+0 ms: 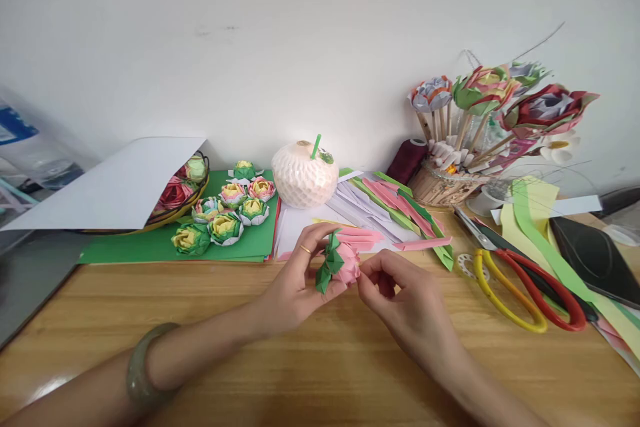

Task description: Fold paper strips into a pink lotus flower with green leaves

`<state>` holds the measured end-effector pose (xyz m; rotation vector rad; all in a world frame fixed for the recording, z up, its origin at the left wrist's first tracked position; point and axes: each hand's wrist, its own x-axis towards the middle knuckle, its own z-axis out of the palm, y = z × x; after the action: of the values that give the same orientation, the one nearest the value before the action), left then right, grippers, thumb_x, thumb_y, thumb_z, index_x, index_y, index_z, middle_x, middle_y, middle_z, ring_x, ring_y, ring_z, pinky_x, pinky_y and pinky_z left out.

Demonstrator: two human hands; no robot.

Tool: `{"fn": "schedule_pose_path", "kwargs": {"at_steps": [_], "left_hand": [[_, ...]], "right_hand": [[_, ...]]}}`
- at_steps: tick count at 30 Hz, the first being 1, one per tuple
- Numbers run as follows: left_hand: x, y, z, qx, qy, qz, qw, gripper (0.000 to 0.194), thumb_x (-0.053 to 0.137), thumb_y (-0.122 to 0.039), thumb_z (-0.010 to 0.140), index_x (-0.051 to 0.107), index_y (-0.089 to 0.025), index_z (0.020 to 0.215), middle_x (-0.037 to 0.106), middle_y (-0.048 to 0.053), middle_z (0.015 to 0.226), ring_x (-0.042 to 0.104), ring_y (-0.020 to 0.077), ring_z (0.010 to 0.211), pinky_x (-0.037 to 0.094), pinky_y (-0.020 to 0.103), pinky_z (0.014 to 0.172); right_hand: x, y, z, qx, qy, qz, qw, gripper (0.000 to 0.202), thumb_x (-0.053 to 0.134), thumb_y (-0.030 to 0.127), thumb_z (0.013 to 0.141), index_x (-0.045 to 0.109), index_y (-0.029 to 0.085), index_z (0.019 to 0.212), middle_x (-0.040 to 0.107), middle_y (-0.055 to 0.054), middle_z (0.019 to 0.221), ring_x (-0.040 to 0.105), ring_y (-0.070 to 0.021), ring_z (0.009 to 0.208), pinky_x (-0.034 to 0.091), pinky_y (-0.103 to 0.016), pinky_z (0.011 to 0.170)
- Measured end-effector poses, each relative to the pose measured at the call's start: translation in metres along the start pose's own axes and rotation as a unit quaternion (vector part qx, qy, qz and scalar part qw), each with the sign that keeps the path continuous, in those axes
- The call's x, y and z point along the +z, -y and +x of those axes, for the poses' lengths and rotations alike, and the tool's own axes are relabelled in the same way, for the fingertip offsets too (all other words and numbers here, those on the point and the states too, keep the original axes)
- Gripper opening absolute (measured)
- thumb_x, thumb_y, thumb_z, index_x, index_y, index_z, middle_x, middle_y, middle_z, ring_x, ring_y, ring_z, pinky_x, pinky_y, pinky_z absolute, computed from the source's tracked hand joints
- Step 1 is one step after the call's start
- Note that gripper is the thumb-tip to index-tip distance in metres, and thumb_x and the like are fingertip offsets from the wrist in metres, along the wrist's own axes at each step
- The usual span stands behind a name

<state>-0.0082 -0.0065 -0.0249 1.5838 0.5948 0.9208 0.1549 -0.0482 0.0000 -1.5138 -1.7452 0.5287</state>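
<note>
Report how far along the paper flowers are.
Done, it seems: seven small flowers on the green paper and the stemmed ones. In hand: the pink flower, held by the left hand, the right hand's fingertips at its petals. Probably left: finishing it, perhaps folding the loose strips. The total wanted doesn't show.

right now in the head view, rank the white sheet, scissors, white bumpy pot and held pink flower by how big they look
1. white sheet
2. scissors
3. white bumpy pot
4. held pink flower
</note>
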Motion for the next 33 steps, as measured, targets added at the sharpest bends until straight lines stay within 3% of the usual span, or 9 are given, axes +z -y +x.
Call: {"fn": "schedule_pose_path", "kwargs": {"at_steps": [4,8,18,23,27,33], "left_hand": [[0.002,0.002,-0.001,0.029,-0.026,0.024,0.999,0.054,0.056,-0.022,0.08,0.032,-0.032,0.128,0.028,0.007,0.131,0.036,0.0241,0.12,0.041,0.034,0.093],[0.002,0.004,-0.003,0.056,-0.034,0.054,0.996,0.058,0.058,-0.02,0.079,0.031,-0.035,0.129,0.023,0.007,0.133,0.034,0.0251,0.122,0.043,0.033,0.09],[0.003,0.002,0.0,0.0,-0.078,-0.05,0.996,0.054,0.058,-0.023,0.079,0.031,-0.03,0.125,0.028,0.007,0.134,0.037,0.0215,0.12,0.042,0.031,0.09],[0.004,-0.001,0.002,-0.014,-0.088,-0.106,0.99,0.051,0.06,-0.023,0.078,0.034,-0.028,0.122,0.044,0.005,0.123,0.043,0.0184,0.115,0.04,0.03,0.091],[0.005,-0.001,0.001,-0.023,-0.078,-0.13,0.988,0.051,0.061,-0.025,0.077,0.036,-0.029,0.121,0.054,0.003,0.109,0.049,0.0172,0.107,0.04,0.03,0.089],[0.006,-0.001,0.0,-0.024,-0.065,-0.144,0.987,0.05,0.062,-0.026,0.076,0.037,-0.028,0.12,0.052,0.004,0.113,0.049,0.018,0.107,0.042,0.031,0.088]], "right_hand": [[0.0,0.001,0.0,0.027,0.01,0.015,0.999,0.015,0.048,0.02,0.075,0.056,0.017,0.062,0.051,0.001,0.055,0.043,-0.0111,0.05,0.035,-0.023,0.048],[-0.003,0.004,0.004,0.108,0.058,0.122,0.985,0.017,0.049,0.026,0.073,0.054,0.017,0.059,0.049,0.002,0.054,0.042,-0.0107,0.05,0.034,-0.022,0.047],[-0.005,-0.003,0.005,0.162,0.085,0.378,0.908,0.018,0.064,0.032,0.072,0.072,0.018,0.08,0.063,-0.002,0.064,0.05,-0.0115,0.058,0.042,-0.025,0.06],[-0.001,-0.007,0.005,0.174,0.101,0.466,0.862,0.015,0.07,0.03,0.069,0.074,0.021,0.081,0.067,-0.002,0.072,0.051,-0.0089,0.057,0.042,-0.022,0.057],[0.0,-0.005,0.007,0.172,0.112,0.458,0.865,0.012,0.072,0.03,0.069,0.074,0.022,0.077,0.065,-0.001,0.069,0.049,-0.0074,0.055,0.042,-0.02,0.053],[-0.002,-0.001,0.007,0.183,0.104,0.424,0.881,0.017,0.074,0.033,0.064,0.075,0.02,0.075,0.064,-0.002,0.065,0.047,-0.0079,0.053,0.042,-0.019,0.048]]}}
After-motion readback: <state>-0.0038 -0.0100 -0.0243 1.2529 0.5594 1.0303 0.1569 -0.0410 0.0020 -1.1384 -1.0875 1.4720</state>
